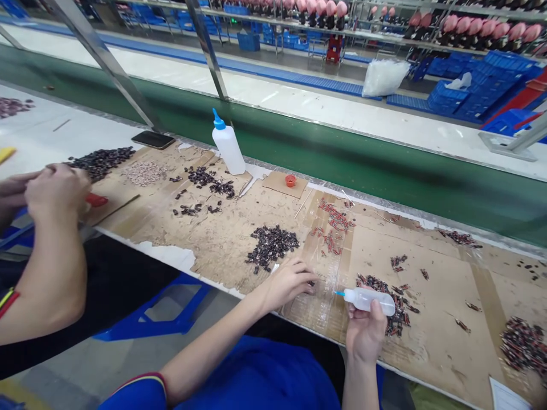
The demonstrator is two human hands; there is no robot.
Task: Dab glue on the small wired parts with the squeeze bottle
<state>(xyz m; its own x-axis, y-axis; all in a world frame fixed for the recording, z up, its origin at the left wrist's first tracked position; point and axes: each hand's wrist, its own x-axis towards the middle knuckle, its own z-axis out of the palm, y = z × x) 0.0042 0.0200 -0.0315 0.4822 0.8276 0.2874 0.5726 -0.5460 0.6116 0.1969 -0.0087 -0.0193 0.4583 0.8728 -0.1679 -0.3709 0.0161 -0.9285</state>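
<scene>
My right hand (366, 330) is wrapped round a small clear squeeze bottle (371, 300) with a thin blue tip that points left. Beneath and beside the bottle lies a pile of dark and red small parts (399, 322). My left hand (293, 283) is over the cardboard near the table edge, fingers curled together around a tiny dark piece too small to make out. Just behind it sits a heap of black small parts (273, 245). Red slim pieces (335, 219) are scattered on the cardboard farther back, between the two hands.
A tall white bottle (229, 149) with a blue nozzle stands at the back, left of a red cap (290, 180). A phone (152, 139) lies by the green belt (299, 142). At the left, another person's hands (57, 191) are near a red-handled tool.
</scene>
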